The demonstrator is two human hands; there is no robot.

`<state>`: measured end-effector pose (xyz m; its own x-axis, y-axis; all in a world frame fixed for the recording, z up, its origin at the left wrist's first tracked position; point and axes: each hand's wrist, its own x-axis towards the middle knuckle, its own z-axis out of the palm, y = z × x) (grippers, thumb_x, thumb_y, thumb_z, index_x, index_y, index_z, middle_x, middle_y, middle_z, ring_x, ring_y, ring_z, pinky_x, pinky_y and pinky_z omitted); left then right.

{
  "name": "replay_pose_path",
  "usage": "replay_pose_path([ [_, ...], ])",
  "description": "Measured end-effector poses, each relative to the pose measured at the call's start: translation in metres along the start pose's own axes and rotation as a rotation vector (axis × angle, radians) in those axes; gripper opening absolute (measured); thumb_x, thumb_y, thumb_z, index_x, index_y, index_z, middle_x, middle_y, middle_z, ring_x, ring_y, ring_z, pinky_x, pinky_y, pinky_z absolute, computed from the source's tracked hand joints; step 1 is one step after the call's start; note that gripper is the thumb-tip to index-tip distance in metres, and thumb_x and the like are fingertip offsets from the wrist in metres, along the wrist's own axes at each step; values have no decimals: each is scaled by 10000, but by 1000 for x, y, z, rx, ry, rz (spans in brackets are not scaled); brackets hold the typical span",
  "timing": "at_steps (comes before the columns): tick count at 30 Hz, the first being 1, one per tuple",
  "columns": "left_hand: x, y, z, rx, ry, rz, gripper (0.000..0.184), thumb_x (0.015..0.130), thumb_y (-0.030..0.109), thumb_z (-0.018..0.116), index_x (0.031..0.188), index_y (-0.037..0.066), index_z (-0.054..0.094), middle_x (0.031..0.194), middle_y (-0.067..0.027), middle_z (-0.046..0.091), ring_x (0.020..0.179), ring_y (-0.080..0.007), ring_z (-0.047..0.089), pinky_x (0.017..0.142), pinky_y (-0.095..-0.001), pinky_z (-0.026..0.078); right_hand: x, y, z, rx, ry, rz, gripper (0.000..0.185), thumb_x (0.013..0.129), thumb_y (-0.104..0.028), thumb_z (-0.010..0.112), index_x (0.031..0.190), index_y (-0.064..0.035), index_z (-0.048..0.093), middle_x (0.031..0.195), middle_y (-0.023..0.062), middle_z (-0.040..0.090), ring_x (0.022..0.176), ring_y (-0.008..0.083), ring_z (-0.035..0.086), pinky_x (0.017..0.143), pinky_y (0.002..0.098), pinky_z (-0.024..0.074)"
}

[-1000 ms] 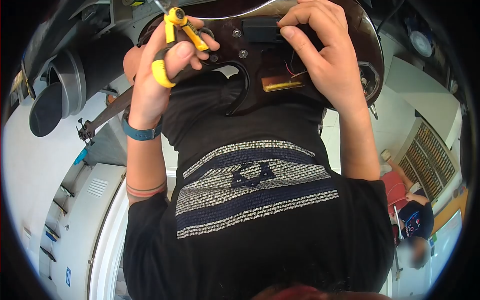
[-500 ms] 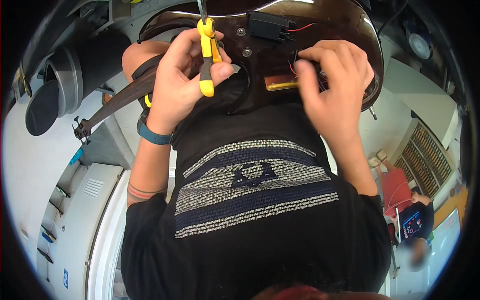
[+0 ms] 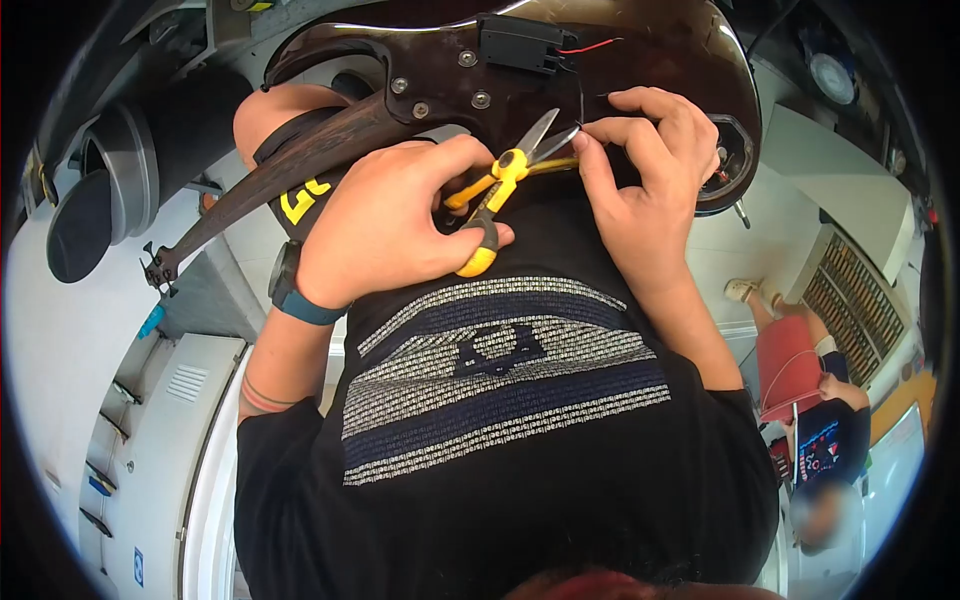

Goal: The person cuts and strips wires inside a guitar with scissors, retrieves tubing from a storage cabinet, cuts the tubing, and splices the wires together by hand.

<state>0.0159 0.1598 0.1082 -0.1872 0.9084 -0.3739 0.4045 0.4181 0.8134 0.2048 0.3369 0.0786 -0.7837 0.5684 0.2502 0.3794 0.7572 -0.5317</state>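
My left hand [image 3: 385, 220] is wrapped round yellow-and-dark-handled scissors [image 3: 512, 163], their blades spread and pointing up to the right. One blade tip lies close to the fingertips of my right hand [image 3: 650, 160], which pinch a thin black wire [image 3: 582, 98]. That wire runs down from a black plastic box [image 3: 518, 46] on the back of a dark brown electric bass [image 3: 650, 50]. A red wire [image 3: 592, 46] sticks out freely from the same box. Below my right fingers, an open cavity [image 3: 738, 160] in the bass shows wiring, partly hidden by the hand.
The bass neck [image 3: 290, 165] stretches left across my leg to the headstock [image 3: 162, 265]. A grey bin [image 3: 135, 165] stands at the left. On the right are another person holding a red dustpan [image 3: 785, 365] and a rack of small drawers [image 3: 855, 295].
The scissors have swung from upright to slanting right, with blades now spread near my right fingers. My left hand moved down and right; my right hand now pinches the black wire.
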Motion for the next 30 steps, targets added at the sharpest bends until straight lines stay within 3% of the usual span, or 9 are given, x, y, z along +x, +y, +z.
replay_pose_path([
  [9,19,20,-6,-43,-164,-101,456,792,265,964,1065,10,703,642,-7,594,549,-75,477,522,-265,382,-6,2,-4,29,17,23,177,769,-107,860,897,-155,747,1201,9,680,1309,324,554,1107,502,341],
  [21,22,24,-1,-123,-199,-129,433,833,209,960,1091,-4,684,657,32,592,563,-15,471,513,-228,362,-6,4,-7,44,3,28,203,785,-51,842,931,-119,718,1236,43,687,1322,334,547,1132,472,352],
  [24,14,22,-9,-205,-168,-158,462,845,211,953,1150,-1,679,713,41,624,580,-1,475,517,-218,358,-6,6,-4,52,18,33,205,781,-105,860,921,-135,713,1188,23,678,1317,327,559,1125,494,332],
  [25,12,31,-27,-129,-210,-242,535,840,234,957,1226,-2,672,853,26,675,687,-5,536,578,-223,410,-6,6,-3,53,29,36,208,780,-130,869,915,-142,711,1166,14,673,1315,323,565,1123,505,322],
  [26,8,34,-48,-35,-206,-232,625,821,276,972,1300,9,672,1043,-23,713,862,-61,646,725,-240,503,-6,6,-4,42,7,51,213,785,-132,867,924,-144,707,1169,18,673,1316,326,564,1124,507,319],
  [28,-4,22,-84,-53,66,106,609,795,309,978,1266,36,707,994,-50,757,875,-121,706,736,-293,546,-1,2,-7,37,-11,53,222,795,-136,864,943,-148,699,1176,25,673,1320,331,562,1127,509,314],
  [30,-22,25,-128,-186,345,75,669,791,289,986,1321,16,682,1029,-21,739,946,-116,687,812,-299,554,3,-5,-9,25,-18,45,250,811,-130,852,1000,-154,690,1210,37,679,1358,344,552,1140,519,312],
])
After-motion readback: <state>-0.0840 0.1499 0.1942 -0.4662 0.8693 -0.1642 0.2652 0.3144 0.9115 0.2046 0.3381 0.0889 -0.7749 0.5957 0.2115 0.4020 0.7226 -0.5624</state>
